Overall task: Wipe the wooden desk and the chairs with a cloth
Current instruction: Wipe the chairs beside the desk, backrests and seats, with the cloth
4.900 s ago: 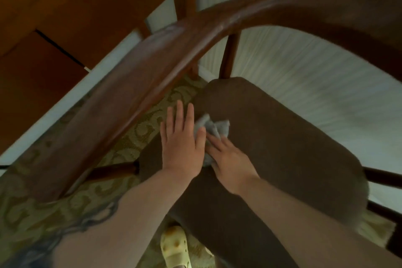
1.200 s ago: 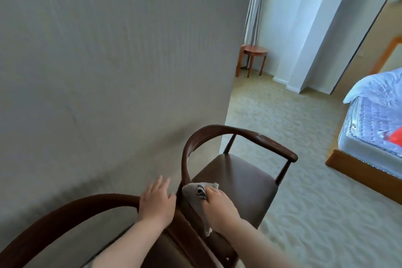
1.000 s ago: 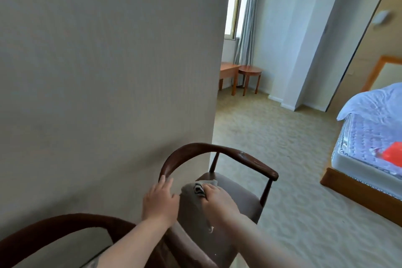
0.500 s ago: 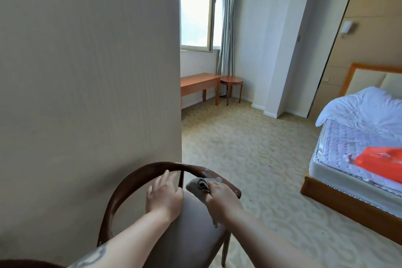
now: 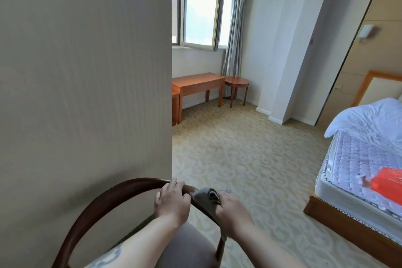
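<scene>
At the far left a plain wall (image 5: 82, 93) fills the view, and the chair (image 5: 104, 204) is stood just beside its outer corner, so that only the curved wooden back rail and part of the padded seat (image 5: 185, 243) are seen at the lower edge. The rail is gripped at its top, toward its right end, by the left hand (image 5: 171, 201), whose fingers are curled over the wood; it is judged that the chair is steadied in this way so that it is not shifted under the rubbing. Just to the right, touching the same rail at its right end, the grey cloth (image 5: 206, 198) is bunched and held in the right hand (image 5: 231, 213), the fingers being closed round it and the wad pressed down against the wood, which suits a wipe along the rail. The step in hand is thus taken to be the cleaning of the chair's back. Farther right and well apart, under the window (image 5: 200, 4), the wooden desk (image 5: 198, 84) is set against the far wall with a small round table (image 5: 236, 82) touching its right end; whether it has been wiped cannot be told. At the right edge a bed (image 5: 359, 172) is seen, with an orange packet (image 5: 389, 183) lying on its mattress.
</scene>
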{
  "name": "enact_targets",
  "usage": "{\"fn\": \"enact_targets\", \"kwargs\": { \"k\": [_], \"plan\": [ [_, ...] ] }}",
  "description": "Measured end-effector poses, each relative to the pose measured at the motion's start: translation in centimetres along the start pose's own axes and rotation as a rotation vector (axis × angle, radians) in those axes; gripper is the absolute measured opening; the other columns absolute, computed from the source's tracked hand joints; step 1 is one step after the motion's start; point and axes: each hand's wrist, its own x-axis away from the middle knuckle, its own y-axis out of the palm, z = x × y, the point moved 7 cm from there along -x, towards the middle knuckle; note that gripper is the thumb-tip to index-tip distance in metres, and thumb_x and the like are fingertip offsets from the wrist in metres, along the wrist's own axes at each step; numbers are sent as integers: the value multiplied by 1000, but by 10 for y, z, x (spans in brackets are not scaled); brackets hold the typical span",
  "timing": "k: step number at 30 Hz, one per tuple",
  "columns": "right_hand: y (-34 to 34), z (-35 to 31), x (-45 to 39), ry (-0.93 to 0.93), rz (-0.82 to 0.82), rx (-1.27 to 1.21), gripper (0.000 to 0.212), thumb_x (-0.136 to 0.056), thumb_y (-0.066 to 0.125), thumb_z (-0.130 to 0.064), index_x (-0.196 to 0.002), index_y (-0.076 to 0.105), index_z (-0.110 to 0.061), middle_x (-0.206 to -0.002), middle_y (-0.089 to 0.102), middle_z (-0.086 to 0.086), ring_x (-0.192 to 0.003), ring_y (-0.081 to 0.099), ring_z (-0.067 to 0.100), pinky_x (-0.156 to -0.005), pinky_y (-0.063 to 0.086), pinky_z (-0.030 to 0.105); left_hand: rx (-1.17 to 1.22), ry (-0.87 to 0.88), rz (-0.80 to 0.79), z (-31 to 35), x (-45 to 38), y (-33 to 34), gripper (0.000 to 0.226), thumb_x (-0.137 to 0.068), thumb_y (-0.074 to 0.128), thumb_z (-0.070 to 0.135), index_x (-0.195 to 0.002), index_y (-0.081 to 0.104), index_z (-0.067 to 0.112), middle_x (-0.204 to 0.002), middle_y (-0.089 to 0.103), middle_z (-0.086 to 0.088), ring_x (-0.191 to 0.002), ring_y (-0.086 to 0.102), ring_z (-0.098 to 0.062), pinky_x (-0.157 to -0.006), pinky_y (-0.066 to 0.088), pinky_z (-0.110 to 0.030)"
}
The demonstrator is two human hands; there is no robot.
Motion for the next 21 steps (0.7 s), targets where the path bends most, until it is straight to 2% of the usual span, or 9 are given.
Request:
{"fn": "enact_targets", "kwargs": {
  "k": [4,8,11,15,21],
  "plan": [
    [-3,45,-18,-3,-43,2,29,-94,41,-26,-117,59,-26,-126,60,-4,-116,51,20,-94,42,30,-5,-41,-43,25,-10,42,50,-95,37,28,-145,37,29,-158,23,8,-144,18,-14,-118,11,-39],
    [-12,86,-39,-37,-99,1,30,-95,40,-22,-118,59,-25,-125,59,-1,-116,51,20,-91,42,30,1,-106,-2,48,-18,69,48,-96,38,27,-144,38,27,-157,25,7,-143,21,-14,-118,12,-38],
    [-24,118,-56,-120,-160,36,33,-96,39,-22,-122,58,-27,-128,59,-2,-119,50,20,-91,40,30,23,-223,30,64,-16,96,50,-95,39,27,-146,37,27,-158,22,6,-144,18,-15,-119,12,-39],
    [-37,159,-83,-163,-196,45,28,-95,39,-23,-115,60,-26,-121,62,-1,-112,53,21,-90,43,33,51,-330,68,86,-15,129,52,-95,39,27,-146,36,27,-159,21,5,-145,17,-16,-119,10,-39],
    [-3,178,-103,-199,-369,141,32,-94,36,-21,-118,56,-25,-118,60,4,-111,54,27,-82,43,34,66,-511,119,78,7,154,49,-96,40,25,-145,37,28,-159,22,6,-145,18,-16,-118,12,-35]
  ]
}}
